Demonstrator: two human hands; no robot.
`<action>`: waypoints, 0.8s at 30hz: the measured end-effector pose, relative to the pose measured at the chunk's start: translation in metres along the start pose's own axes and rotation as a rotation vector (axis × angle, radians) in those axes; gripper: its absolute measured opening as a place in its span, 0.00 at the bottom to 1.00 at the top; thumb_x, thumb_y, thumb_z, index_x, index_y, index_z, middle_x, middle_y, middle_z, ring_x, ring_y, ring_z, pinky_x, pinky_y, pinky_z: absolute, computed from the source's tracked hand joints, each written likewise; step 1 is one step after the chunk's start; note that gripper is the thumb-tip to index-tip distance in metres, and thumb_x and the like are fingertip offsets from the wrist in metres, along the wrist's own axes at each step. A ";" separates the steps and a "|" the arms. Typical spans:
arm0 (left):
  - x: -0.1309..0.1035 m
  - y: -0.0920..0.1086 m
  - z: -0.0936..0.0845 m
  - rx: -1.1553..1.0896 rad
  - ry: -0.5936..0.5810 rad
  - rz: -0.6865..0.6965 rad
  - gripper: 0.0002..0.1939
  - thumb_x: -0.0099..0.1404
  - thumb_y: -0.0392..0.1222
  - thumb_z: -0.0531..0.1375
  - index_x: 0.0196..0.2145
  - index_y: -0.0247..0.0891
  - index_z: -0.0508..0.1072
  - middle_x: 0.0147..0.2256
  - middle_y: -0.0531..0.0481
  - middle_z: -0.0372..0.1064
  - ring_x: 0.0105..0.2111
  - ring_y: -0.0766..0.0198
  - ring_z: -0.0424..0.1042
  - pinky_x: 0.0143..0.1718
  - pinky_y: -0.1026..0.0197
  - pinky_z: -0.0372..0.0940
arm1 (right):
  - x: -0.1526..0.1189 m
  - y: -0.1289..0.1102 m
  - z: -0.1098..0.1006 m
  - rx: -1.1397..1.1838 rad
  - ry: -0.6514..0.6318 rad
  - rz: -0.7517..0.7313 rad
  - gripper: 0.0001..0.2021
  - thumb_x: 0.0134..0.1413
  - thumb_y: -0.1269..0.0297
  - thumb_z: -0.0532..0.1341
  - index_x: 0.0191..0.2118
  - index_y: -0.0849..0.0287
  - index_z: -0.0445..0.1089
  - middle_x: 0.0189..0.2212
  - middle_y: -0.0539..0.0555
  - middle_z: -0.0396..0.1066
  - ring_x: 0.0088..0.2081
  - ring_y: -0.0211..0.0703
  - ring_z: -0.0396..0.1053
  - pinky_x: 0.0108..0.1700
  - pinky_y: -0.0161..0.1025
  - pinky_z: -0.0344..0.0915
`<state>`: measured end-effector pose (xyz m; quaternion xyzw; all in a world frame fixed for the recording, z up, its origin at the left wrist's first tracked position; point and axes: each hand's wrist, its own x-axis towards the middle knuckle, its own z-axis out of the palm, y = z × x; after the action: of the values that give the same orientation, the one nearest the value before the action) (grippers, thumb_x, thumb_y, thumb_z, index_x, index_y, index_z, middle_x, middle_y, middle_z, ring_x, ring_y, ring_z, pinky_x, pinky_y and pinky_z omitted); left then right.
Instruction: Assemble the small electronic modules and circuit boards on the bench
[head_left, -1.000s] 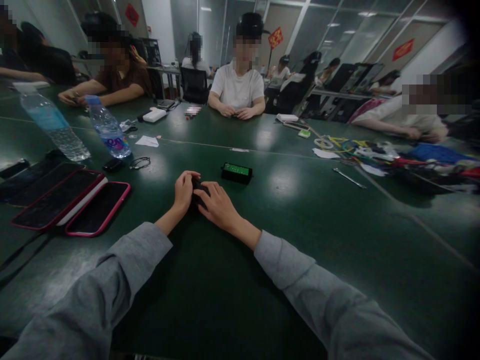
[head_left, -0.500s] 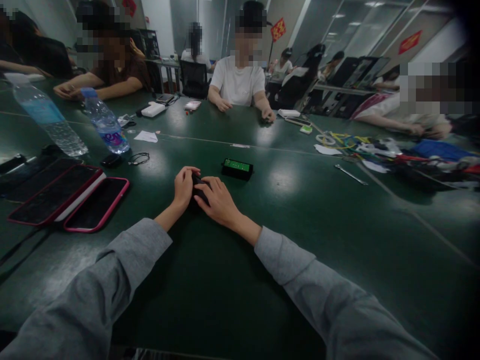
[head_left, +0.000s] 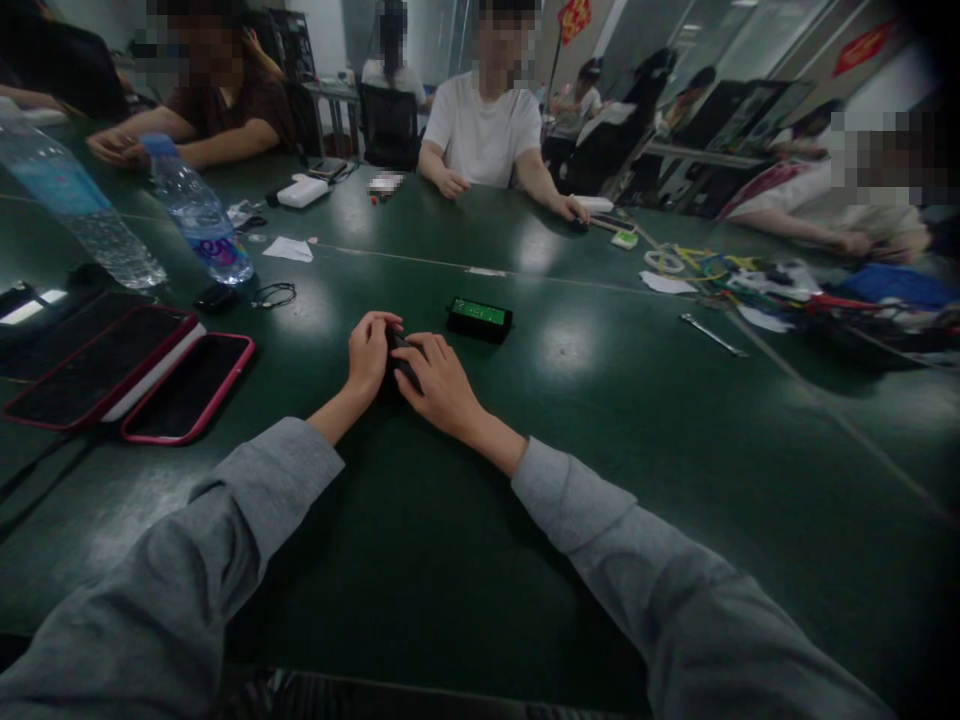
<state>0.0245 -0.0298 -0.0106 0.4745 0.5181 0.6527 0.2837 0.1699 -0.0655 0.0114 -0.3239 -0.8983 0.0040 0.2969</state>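
Between my two hands a small black object rests on the dark green table. My left hand is wrapped round its left side, fingers curled over the top. From the right, my right hand grips the same object with bent fingers; parts of the object are hidden under them. Just beyond my right hand lies a black case with a green circuit board in its open top, and neither hand touches it.
On the left are two phones in red cases, two water bottles and a cable loop. Tangled wires and a metal wrench lie right. Across the table sit several people, one in a white shirt.
The view has tilted slightly down, so the far scene sits higher. My hands keep their hold on the black object. The hand of the person opposite has moved out to the right.
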 end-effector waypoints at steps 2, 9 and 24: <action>0.000 0.000 0.000 0.001 0.000 0.002 0.12 0.65 0.37 0.49 0.31 0.38 0.72 0.30 0.50 0.70 0.33 0.65 0.70 0.40 0.61 0.64 | 0.000 0.000 0.000 0.004 -0.001 0.002 0.14 0.63 0.64 0.51 0.52 0.60 0.64 0.51 0.61 0.61 0.52 0.51 0.57 0.50 0.47 0.60; 0.001 -0.001 0.000 0.005 0.002 -0.012 0.12 0.64 0.37 0.49 0.30 0.39 0.72 0.30 0.50 0.70 0.33 0.65 0.70 0.40 0.61 0.63 | 0.001 0.000 -0.001 -0.001 -0.002 0.001 0.14 0.63 0.64 0.51 0.50 0.60 0.65 0.51 0.61 0.61 0.52 0.51 0.57 0.50 0.46 0.60; 0.003 -0.002 0.000 -0.020 -0.010 -0.024 0.12 0.64 0.37 0.49 0.30 0.39 0.72 0.29 0.50 0.70 0.32 0.65 0.70 0.40 0.61 0.64 | 0.001 0.000 -0.001 0.000 -0.008 0.016 0.13 0.63 0.64 0.51 0.50 0.59 0.66 0.51 0.61 0.61 0.52 0.51 0.57 0.49 0.47 0.60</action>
<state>0.0235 -0.0268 -0.0113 0.4686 0.5158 0.6519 0.2989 0.1699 -0.0655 0.0126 -0.3310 -0.8969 0.0076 0.2931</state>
